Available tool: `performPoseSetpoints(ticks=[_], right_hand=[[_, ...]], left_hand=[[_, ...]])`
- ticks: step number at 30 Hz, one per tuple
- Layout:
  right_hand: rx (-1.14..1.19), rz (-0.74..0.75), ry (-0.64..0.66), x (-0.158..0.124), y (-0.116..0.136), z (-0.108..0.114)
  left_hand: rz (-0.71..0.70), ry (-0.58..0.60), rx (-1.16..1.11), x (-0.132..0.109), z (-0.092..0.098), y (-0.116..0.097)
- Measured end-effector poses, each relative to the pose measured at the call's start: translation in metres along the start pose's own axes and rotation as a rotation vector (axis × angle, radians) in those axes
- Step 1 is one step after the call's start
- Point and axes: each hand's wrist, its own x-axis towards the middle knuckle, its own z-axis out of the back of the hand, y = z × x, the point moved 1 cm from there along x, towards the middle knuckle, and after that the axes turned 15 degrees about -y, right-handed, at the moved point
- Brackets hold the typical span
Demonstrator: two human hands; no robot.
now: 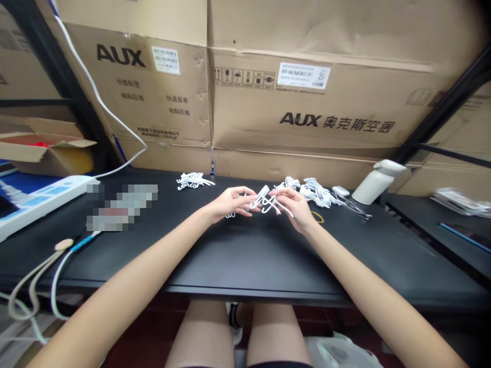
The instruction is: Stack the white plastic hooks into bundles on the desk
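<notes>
Just above the black table, my left hand (233, 201) and my right hand (296, 207) are close together, both closed on a small bunch of white hooks (265, 198). The hooks are thin with curved ends, and some cross each other between my fingers. Below my left hand a few more white hook ends (230, 215) show on the table, partly covered by the hand. A pile of hooks (193, 180) lies farther back on the left. Behind my right hand is a larger heap of white hooks (317, 193).
A yellow rubber band (317, 217), a pair of glasses (355, 207) and a white bottle (378, 181) are on the right. A power strip (49, 199) and a blurred-out object with a cable (123, 207) lie left. Large cardboard boxes (249, 117) wall off the back.
</notes>
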Motion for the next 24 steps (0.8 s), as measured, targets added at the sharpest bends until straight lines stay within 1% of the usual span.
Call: performPoseSetpoints(ticks=[2, 4, 6, 12, 16, 18, 21, 24], right_hand=[[-0.04, 0.028, 0.033, -0.0019, -0.0011, -0.0017], [-0.079, 0.074, 0.059, -0.003, -0.0022, -0.0026], [-0.101, 0.105, 0.058, -0.0036, -0.0032, -0.0029], [-0.073, 0.12, -0.067, -0.0022, -0.0061, -0.0013], [-0.145, 0.201, -0.081, -0.0006, -0.0053, -0.0002], [-0.172, 0.19, -0.042, -0.0008, -0.0044, -0.0005], [-0.169, 0.109, 0.043, -0.002, -0.0037, -0.0017], [-0.149, 0.056, 0.064, -0.0024, -0.0038, -0.0022]], left_hand=[[-0.023, 0.021, 0.038, -0.0006, -0.0005, 0.0004], [-0.038, 0.016, 0.064, -0.0008, -0.0007, 0.0007], [-0.043, 0.013, 0.076, -0.001, -0.0011, 0.0007], [-0.043, 0.03, 0.061, -0.0034, -0.0037, 0.0002], [-0.043, 0.034, 0.044, -0.0043, -0.0048, 0.0004], [-0.044, 0.03, 0.04, -0.0041, -0.0049, 0.001], [-0.037, 0.021, 0.023, -0.003, -0.0044, 0.0022], [-0.033, 0.012, -0.004, -0.0017, -0.0035, 0.0035]])
